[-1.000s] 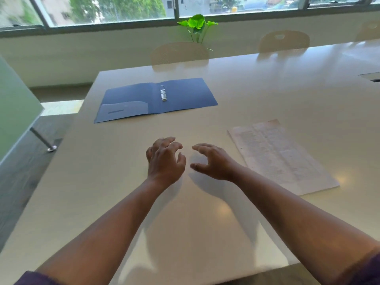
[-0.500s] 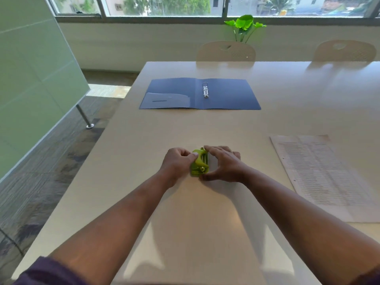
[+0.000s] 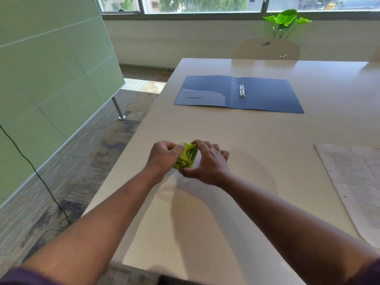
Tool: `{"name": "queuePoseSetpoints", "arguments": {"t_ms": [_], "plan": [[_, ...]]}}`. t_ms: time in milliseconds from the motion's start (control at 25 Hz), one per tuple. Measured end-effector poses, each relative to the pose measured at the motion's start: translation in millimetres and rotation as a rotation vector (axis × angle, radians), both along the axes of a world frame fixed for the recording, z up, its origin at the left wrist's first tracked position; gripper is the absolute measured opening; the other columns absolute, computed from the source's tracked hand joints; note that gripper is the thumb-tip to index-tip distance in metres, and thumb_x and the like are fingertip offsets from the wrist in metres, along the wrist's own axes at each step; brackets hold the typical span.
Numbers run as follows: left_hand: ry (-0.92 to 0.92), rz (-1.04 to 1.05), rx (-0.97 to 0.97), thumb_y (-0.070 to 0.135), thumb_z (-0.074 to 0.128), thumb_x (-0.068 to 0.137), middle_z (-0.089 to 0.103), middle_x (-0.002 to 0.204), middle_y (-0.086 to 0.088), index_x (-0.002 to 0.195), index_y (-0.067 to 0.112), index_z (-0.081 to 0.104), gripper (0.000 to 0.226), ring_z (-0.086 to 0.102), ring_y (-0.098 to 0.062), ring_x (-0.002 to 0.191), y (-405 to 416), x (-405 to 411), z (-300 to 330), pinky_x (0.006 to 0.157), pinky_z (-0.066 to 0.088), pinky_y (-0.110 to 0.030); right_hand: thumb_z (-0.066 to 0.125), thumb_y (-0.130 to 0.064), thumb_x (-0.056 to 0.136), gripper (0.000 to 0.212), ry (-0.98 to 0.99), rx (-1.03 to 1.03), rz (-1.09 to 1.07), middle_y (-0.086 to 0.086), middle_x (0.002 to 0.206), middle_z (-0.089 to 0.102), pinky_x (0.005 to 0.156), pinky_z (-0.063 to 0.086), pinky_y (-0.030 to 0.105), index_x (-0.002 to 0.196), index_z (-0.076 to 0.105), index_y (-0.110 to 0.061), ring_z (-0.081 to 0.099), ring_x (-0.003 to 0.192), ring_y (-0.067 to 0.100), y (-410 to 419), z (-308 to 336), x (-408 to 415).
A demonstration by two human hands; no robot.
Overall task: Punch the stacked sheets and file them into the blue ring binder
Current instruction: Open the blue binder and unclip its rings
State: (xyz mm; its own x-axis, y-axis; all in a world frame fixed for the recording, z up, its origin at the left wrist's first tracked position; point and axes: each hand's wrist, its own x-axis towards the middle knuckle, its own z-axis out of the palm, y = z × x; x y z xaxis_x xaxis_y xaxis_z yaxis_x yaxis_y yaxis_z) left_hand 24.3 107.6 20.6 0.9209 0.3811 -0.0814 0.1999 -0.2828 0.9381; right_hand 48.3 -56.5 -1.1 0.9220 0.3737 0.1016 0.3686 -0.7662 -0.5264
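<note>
1. While both hands clasp it, the lime-green hole punch (image 3: 186,156) sits between them on the table (image 3: 246,130): left hand (image 3: 164,156) curled on its left end, right hand (image 3: 207,161) pinching its right side.
2. Blue ring binder (image 3: 265,94) lies open and flat beyond, metal rings upright.
3. Printed stacked sheets (image 3: 355,182) lie well right, untouched.

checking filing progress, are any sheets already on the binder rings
No, the blue ring binder lies open with bare rings, and the stacked sheets lie apart from it near the table's right edge.
</note>
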Motion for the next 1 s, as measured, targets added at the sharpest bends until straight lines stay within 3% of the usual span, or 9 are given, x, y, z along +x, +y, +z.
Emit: {"name": "queuePoseSetpoints", "arguments": {"t_ms": [400,1000], "plan": [[-0.030,0.166,0.087,0.025,0.072,0.092,0.068,0.063,0.000,0.079,0.005,0.069,0.025,0.060,-0.005,0.050,131,-27,-14,0.047,0.049,-0.021,0.066,-0.079,0.059,0.101,-0.011,0.037,0.094,-0.004,0.143,0.053,0.098,0.028,0.044,0.143,0.043,-0.027,0.042,0.130,0.024,144,-12,-10],[-0.073,0.232,0.019,0.019,0.069,0.096,0.066,0.060,0.000,0.077,0.007,0.066,0.022,0.061,-0.006,0.048,146,-39,-20,0.043,0.050,-0.021,0.044,-0.097,0.062,0.110,-0.120,-0.062,0.178,-0.009,0.146,0.055,0.092,0.026,0.046,0.146,0.042,-0.026,0.040,0.131,0.023,164,-19,-10]]}}
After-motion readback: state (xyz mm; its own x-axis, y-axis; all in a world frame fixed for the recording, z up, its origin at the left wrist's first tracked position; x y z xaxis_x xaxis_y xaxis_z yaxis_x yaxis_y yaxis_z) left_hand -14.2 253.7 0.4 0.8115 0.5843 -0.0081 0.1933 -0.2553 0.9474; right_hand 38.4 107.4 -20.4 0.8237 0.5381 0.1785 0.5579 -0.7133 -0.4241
